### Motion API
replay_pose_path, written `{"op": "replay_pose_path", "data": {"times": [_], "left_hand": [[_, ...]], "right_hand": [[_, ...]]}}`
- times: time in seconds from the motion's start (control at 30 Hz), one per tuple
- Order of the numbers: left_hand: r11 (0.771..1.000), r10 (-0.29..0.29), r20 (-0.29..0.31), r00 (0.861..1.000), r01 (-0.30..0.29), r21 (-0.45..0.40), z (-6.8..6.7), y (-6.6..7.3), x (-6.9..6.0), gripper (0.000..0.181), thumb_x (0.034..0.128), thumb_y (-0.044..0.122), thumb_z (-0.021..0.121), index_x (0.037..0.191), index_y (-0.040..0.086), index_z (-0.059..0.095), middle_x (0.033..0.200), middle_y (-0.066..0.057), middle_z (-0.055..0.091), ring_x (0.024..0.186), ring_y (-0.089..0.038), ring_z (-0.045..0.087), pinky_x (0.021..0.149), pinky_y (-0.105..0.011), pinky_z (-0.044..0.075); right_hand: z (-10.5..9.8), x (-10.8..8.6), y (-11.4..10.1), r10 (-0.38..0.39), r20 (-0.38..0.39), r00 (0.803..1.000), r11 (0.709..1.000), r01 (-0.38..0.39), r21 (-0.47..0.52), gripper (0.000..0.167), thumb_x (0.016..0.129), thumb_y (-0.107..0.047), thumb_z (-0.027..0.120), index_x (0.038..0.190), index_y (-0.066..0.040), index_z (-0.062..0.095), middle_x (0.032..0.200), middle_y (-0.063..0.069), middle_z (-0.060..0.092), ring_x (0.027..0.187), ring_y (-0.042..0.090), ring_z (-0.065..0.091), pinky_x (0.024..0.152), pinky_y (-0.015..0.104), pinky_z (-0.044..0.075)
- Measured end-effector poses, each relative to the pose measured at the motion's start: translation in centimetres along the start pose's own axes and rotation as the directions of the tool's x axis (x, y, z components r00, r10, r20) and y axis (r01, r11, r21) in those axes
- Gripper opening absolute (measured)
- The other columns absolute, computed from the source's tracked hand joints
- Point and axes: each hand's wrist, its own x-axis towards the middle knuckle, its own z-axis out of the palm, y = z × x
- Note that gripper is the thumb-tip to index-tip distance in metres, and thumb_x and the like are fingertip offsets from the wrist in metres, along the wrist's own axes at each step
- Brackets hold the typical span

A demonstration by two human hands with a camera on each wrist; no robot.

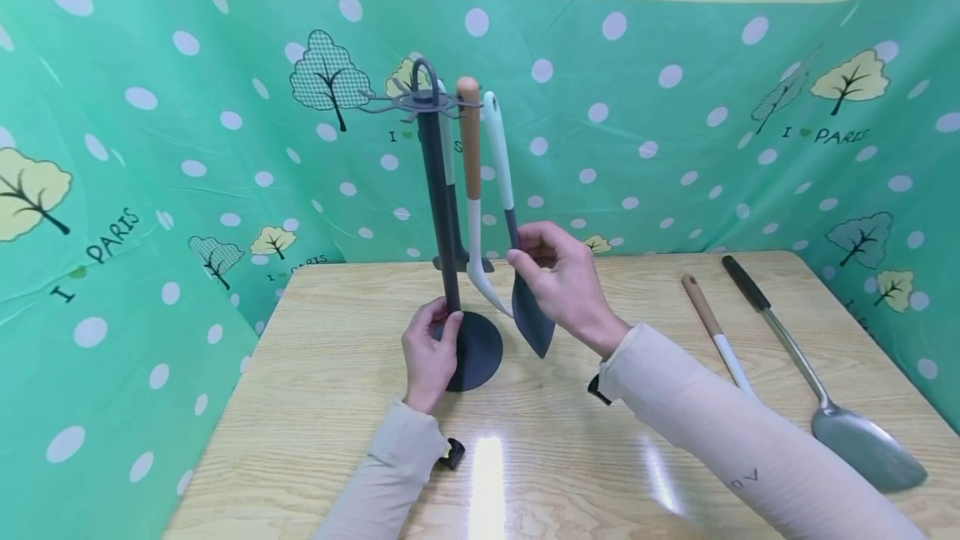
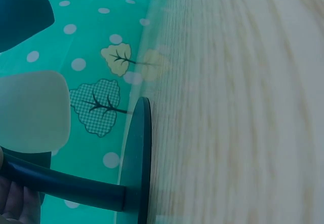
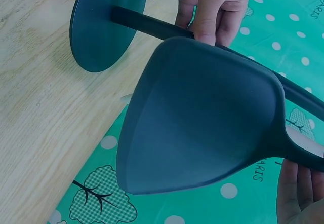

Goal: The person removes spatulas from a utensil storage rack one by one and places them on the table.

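A dark utensil stand [image 1: 437,198] with a ring of hooks and a round base stands on the table. My left hand [image 1: 431,361] grips its pole just above the base. With my right hand [image 1: 564,280] I pinch the dark lower shaft of a spatula [image 1: 533,323], mint handle upward beside the hooks. Whether its handle hole is on a hook cannot be told. The right wrist view shows its broad dark head [image 3: 207,117] up close. Between it and the pole hangs a brown-and-white utensil [image 1: 475,223]. Another mint-handled utensil [image 1: 456,219] hangs behind, partly hidden by the pole.
On the table's right side lie a metal wok spatula [image 1: 862,444] with a black handle and a brown-and-white utensil [image 1: 708,315], its lower end hidden by my right sleeve. A green dotted curtain [image 1: 637,123] encloses the wooden table [image 1: 315,407] at the back and sides.
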Motion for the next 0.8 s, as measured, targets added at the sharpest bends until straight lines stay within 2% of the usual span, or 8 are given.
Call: {"op": "replay_pose_path", "data": {"times": [0.47,0.8], "left_hand": [[1.0,0.004,-0.001,1.0,-0.004,0.0,0.0,0.1,0.0,0.02,0.0849,-0.007,0.066,0.104,-0.01,0.065,0.092,-0.023,0.065,0.083,-0.035,0.063,0.078,-0.051,0.054],[1.0,0.008,-0.006,1.0,-0.008,-0.003,0.0,0.2,0.0,0.019,0.0839,-0.009,0.066,0.103,-0.011,0.064,0.091,-0.024,0.065,0.082,-0.038,0.063,0.077,-0.053,0.053]], "right_hand": [[-0.8,-0.1,0.1,0.008,-0.019,1.0,1.0,-0.008,-0.004,0.014,0.088,0.002,0.064,0.102,0.003,0.063,0.091,0.015,0.063,0.078,0.024,0.061,0.072,0.031,0.053],[-1.8,-0.4,0.6,0.04,-0.028,0.999,0.999,-0.041,-0.021,0.015,0.087,0.002,0.065,0.102,0.004,0.063,0.092,0.015,0.061,0.077,0.025,0.06,0.069,0.029,0.052]]}}
